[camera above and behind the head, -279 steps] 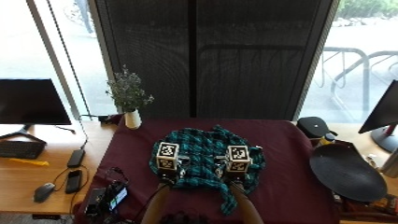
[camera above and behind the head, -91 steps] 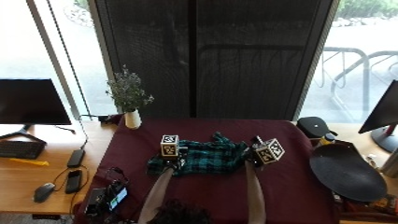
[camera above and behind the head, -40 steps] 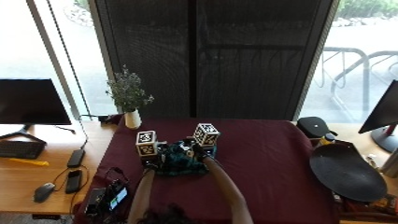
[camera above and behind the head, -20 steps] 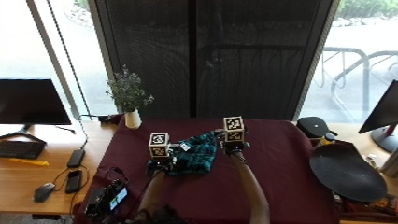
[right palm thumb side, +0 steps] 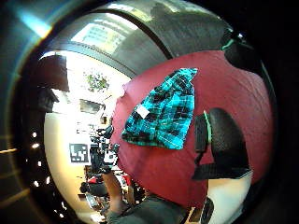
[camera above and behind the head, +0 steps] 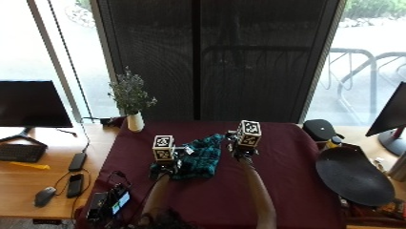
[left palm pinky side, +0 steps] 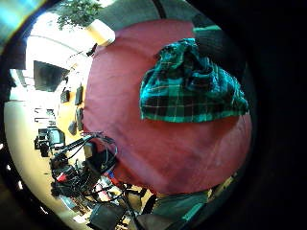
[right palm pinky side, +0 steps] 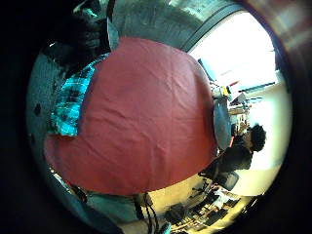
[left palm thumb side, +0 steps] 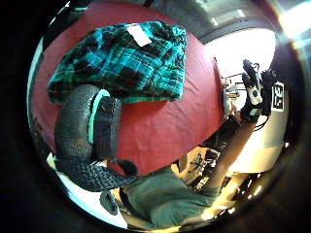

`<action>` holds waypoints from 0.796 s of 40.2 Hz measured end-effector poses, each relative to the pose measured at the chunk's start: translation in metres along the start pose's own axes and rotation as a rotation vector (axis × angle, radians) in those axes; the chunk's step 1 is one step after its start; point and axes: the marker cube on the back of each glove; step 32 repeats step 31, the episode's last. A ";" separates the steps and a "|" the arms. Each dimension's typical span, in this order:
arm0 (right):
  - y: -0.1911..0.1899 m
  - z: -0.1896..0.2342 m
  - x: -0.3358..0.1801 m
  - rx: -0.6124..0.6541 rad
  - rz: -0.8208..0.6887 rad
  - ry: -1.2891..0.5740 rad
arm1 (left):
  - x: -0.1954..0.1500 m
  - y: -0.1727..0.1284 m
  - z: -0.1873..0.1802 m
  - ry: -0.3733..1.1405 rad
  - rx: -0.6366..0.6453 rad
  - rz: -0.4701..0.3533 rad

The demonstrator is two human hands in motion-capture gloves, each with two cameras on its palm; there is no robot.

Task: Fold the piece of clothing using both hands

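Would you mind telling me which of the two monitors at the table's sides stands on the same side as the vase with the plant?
The monitor on the person's left, beside a keyboard; the vase stands at that end of the table, while the other monitor is at the far right edge.

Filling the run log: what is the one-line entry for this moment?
garment: plaid shirt folded small on maroon tablecloth | left hand: at its near-left edge | right hand: raised off it | stage: fold mostly done

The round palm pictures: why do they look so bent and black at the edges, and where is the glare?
Very wide lenses curve the maroon tablecloth and ring each palm view in black; window glare whitens the right little finger side view and the outside view's left.
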 end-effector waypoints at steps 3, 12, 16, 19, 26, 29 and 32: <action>0.000 0.001 0.004 0.015 0.004 -0.004 | 0.007 0.001 -0.001 -0.005 0.004 0.019; 0.004 -0.012 0.007 0.082 0.010 -0.058 | 0.015 -0.003 0.004 -0.002 0.011 0.044; 0.004 -0.014 0.006 0.110 0.003 -0.087 | 0.016 0.000 0.001 -0.006 0.009 0.038; 0.009 -0.018 0.003 0.116 0.002 -0.106 | 0.016 0.006 -0.004 -0.011 0.003 0.028; 0.009 -0.016 0.001 0.125 0.012 -0.119 | 0.017 0.005 -0.005 -0.002 0.017 0.038; 0.010 -0.017 0.000 0.127 0.008 -0.120 | 0.017 0.006 -0.006 -0.007 0.017 0.035; 0.011 -0.017 -0.001 0.128 0.006 -0.118 | 0.017 0.009 -0.010 -0.014 0.017 0.029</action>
